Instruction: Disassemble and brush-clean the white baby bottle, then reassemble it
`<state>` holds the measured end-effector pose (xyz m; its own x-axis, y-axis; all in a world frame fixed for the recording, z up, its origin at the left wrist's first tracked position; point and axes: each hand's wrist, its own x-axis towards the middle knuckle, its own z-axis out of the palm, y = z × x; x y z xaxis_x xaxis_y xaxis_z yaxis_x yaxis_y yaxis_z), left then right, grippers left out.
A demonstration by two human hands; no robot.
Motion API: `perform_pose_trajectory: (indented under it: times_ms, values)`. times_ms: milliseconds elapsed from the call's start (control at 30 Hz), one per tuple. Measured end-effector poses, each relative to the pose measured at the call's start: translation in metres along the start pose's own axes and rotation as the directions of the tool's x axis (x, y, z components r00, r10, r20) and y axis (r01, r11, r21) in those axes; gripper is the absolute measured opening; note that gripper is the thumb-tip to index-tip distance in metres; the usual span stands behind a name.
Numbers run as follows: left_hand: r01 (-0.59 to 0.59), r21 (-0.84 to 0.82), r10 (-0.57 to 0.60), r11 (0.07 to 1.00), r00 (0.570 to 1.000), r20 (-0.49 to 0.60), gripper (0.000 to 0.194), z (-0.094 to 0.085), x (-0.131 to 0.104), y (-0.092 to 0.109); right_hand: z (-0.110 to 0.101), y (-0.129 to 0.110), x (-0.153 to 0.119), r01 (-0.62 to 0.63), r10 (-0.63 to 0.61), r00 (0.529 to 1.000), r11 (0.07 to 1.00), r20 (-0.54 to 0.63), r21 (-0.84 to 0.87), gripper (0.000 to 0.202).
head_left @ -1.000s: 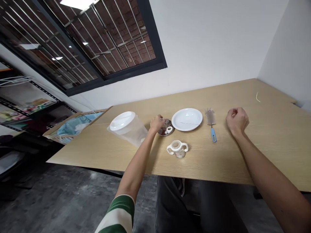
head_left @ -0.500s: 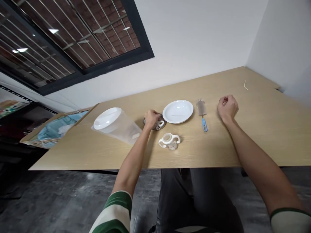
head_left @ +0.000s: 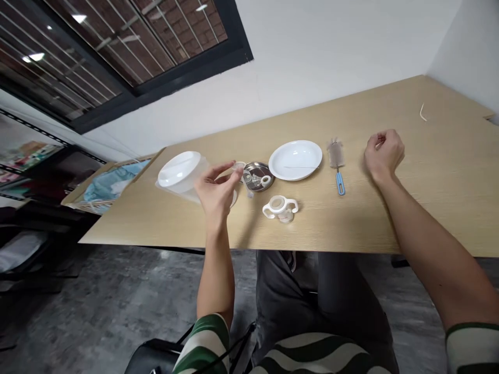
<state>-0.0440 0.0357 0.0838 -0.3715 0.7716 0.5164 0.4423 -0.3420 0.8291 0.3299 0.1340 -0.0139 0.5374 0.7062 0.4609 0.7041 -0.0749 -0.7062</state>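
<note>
My left hand (head_left: 218, 188) is raised over the table, thumb and fingers pinching a small clear piece (head_left: 245, 181) with a round top and a narrow stem. Just beyond it is a round steel dish (head_left: 268, 173) holding several small white and clear parts, among them a white ring (head_left: 265, 181). Nearer to me stands a small clear bottle with a white two-handled collar (head_left: 279, 206). My right hand (head_left: 385, 154) rests on the table in a loose fist, apart from everything; nothing shows in it.
A white plate (head_left: 290, 174) with a thin rod across it lies beyond the bottle. To its right is a bottle brush (head_left: 338, 169) with a blue handle. A lidded translucent pitcher (head_left: 181, 174) is at the left, near a lined basket (head_left: 109, 184). A bent thin strip (head_left: 422, 112) lies far right.
My left hand has lifted out of the steel dish toward me and to the left, bringing up the clear piece. My right hand keeps its fist on the table. The view has shifted.
</note>
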Motion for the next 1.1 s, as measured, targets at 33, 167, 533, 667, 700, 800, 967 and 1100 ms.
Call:
perform_pose_trajectory:
  times_ms: [33, 167, 533, 667, 700, 800, 967, 1100]
  values:
    - [-0.008, -0.027, 0.008, 1.000, 1.000, 0.002, 0.039, -0.002, -0.005, 0.005, -0.001, -0.001, -0.001, -0.004, 0.004, 1.000, 1.000, 0.010, -0.004, 0.011]
    - [-0.012, -0.148, 0.020, 0.989, 0.998, 0.051, 0.036, -0.007, -0.026, 0.019, -0.003, -0.005, -0.003, -0.008, 0.008, 0.999, 1.000, 0.032, -0.001, 0.011]
    - [0.063, -0.306, -0.008, 0.950, 0.984, 0.180, 0.036, 0.008, -0.048, 0.023, -0.005, -0.009, -0.007, 0.000, 0.001, 0.999, 1.000, 0.040, -0.026, 0.013]
    - [0.039, -0.288, 0.007, 0.957, 0.987, 0.158, 0.033, 0.011, -0.051, 0.016, -0.004, -0.011, -0.008, 0.007, -0.005, 0.997, 1.000, 0.081, -0.025, 0.011]
    - [0.039, -0.281, 0.008, 0.959, 0.986, 0.165, 0.033, 0.012, -0.051, 0.015, -0.004, -0.012, -0.008, 0.012, -0.009, 0.995, 1.000, 0.095, -0.029, 0.012]
    - [0.049, -0.223, 0.008, 0.974, 0.968, 0.249, 0.035, 0.011, -0.054, 0.010, -0.003, -0.014, -0.009, 0.023, -0.018, 0.992, 0.999, 0.126, -0.044, 0.014]
    - [-0.038, -0.044, 0.054, 0.998, 0.900, 0.432, 0.032, 0.013, -0.062, 0.004, -0.003, -0.014, -0.009, 0.020, -0.018, 0.992, 1.000, 0.123, -0.018, 0.013]
    - [-0.162, 0.141, 0.068, 0.977, 0.854, 0.515, 0.028, 0.015, -0.065, 0.001, -0.001, -0.011, -0.008, 0.036, -0.037, 0.995, 0.999, 0.092, 0.012, 0.007]
